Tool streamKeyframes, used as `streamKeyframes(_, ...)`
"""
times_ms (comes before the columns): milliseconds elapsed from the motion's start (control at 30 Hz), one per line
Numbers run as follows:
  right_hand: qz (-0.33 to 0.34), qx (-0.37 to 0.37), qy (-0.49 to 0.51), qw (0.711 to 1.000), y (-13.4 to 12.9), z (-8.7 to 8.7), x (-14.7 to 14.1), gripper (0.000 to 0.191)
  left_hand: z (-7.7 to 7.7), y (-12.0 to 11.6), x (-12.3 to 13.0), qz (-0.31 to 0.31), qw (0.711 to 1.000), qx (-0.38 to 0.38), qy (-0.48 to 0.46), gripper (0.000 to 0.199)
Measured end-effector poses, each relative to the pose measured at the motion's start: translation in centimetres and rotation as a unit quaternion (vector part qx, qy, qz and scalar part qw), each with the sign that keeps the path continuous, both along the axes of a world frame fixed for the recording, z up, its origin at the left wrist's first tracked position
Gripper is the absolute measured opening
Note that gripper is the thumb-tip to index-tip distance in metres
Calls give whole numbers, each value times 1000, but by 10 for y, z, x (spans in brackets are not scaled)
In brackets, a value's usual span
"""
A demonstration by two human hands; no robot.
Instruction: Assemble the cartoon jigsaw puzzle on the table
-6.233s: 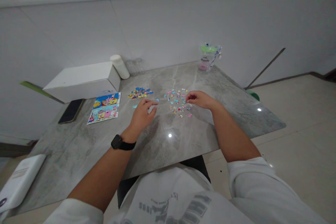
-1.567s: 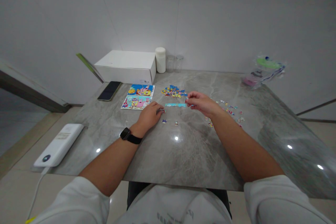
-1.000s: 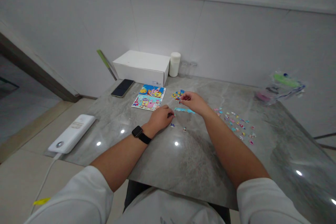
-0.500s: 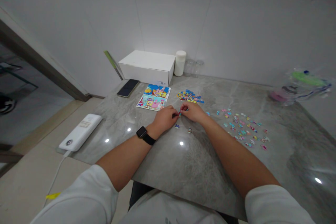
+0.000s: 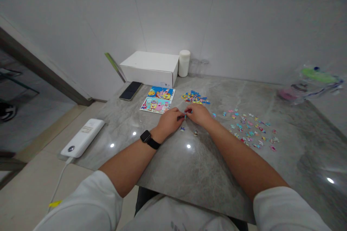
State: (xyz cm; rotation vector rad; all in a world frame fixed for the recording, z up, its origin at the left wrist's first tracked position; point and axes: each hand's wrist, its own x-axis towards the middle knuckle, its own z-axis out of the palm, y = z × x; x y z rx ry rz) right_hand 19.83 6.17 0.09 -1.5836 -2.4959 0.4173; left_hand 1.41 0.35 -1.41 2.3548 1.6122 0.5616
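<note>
1. The left hand (image 5: 169, 121), a black watch (image 5: 145, 136) on its wrist, curls over the grey table (image 5: 173, 173); its thumb and fingers pinch a small puzzle bit (image 5: 185, 116);
2. The right hand (image 5: 200, 114) pinches the same bit from the other side; whether one piece or several is too small to tell;
3. Two loose pieces (image 5: 195, 133) lie apart on the near side of the hands; a heap of pieces (image 5: 195, 97) lies beyond the right hand; scattered pieces (image 5: 249, 123) spread to its right;
4. Two cartoon pictures (image 5: 158, 99) lie beyond the left hand, near a phone (image 5: 131, 90); a white box (image 5: 149, 68), a white bottle (image 5: 184, 64) and two clear glasses (image 5: 194, 68) stand by the wall.
</note>
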Motion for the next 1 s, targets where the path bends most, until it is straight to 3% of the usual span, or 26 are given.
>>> streamKeyframes(133, 4, -3, -11, 1000, 3, 1, 4, 28, -2, 1, -1, -12, 1000, 1, 14, 24)
streamKeyframes(333, -42, 20, 2, 999, 12, 3, 16, 29, 0, 0, -1, -15, 1000, 6, 22, 26)
streamKeyframes(1000, -13, 15, -5, 1000, 13, -6, 13, 23, -3, 1, 3, -11, 1000, 10, 11, 24)
